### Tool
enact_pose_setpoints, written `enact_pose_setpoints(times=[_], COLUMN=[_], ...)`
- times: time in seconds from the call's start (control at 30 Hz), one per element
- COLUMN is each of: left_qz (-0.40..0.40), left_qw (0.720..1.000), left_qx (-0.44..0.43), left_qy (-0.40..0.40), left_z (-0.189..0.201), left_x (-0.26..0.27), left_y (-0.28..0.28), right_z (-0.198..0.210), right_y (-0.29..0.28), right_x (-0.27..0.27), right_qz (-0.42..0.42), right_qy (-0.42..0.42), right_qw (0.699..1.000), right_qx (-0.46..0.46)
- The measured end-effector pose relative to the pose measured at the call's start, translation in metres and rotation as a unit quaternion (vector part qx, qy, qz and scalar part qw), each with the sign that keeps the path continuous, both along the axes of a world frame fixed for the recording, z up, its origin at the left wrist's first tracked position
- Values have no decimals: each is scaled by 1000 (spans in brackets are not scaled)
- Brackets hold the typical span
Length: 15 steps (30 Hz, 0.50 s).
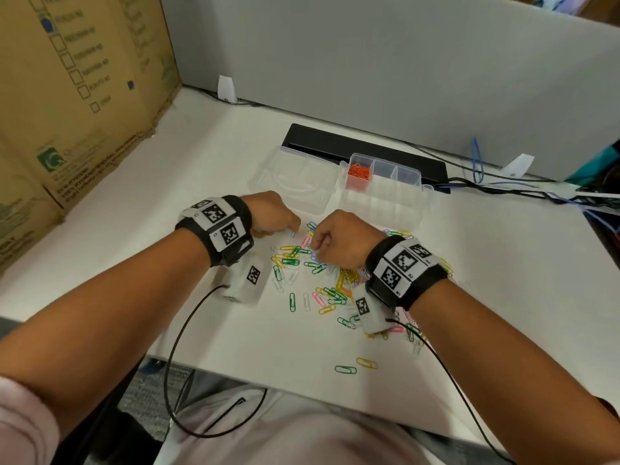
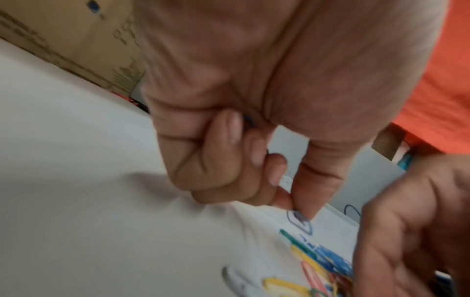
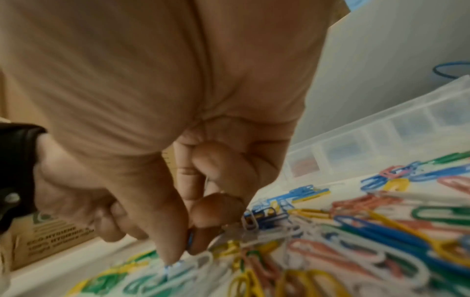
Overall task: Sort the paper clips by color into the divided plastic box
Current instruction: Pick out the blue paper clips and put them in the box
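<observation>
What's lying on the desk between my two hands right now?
In the head view, between the left hand and right hand: bare desk with a few loose paper clips, including a blue paper clip by the left fingertips.

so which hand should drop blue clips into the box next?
Probably right: the right hand pinches a blue clip and sits nearer the box. The left hand is also pinching one.

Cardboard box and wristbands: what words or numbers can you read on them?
"ECO-HYGIENE": printed on the cardboard box, seen from the right wrist.
The lines under it start with "100%", but the rest is too blurred to read.
The checkbox labels higher up the box, in the head view, are too blurred.
The wristbands carry black-and-white square codes, and the tiny marks beside them are too small to read.
</observation>
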<state>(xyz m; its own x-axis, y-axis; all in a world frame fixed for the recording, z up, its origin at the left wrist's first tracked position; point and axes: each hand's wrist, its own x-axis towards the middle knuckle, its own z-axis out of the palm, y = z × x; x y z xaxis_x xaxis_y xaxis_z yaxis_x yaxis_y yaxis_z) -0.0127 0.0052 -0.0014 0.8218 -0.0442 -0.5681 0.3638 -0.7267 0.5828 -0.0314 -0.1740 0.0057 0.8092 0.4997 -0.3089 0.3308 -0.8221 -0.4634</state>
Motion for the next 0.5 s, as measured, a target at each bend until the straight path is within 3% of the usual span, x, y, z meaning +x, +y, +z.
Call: enact_pose_setpoints(times=[0.23, 0.37, 0.5], left_qz=[133, 148, 152], left_qw=[964, 942, 942], left_qx=[-228, -299, -292], left_qy=[22, 48, 63], left_z=[7, -2, -1], left_x=[-11, -15, -16], left_y=[9, 4, -9], right_z=[-4, -1, -2], right_y=[5, 10, 5], right_x=[-3, -9, -11], right_qz=[-9, 13, 6], right_qy=[-2, -4, -14], right_qw=[998, 995, 997], right_qx=[-64, -100, -72])
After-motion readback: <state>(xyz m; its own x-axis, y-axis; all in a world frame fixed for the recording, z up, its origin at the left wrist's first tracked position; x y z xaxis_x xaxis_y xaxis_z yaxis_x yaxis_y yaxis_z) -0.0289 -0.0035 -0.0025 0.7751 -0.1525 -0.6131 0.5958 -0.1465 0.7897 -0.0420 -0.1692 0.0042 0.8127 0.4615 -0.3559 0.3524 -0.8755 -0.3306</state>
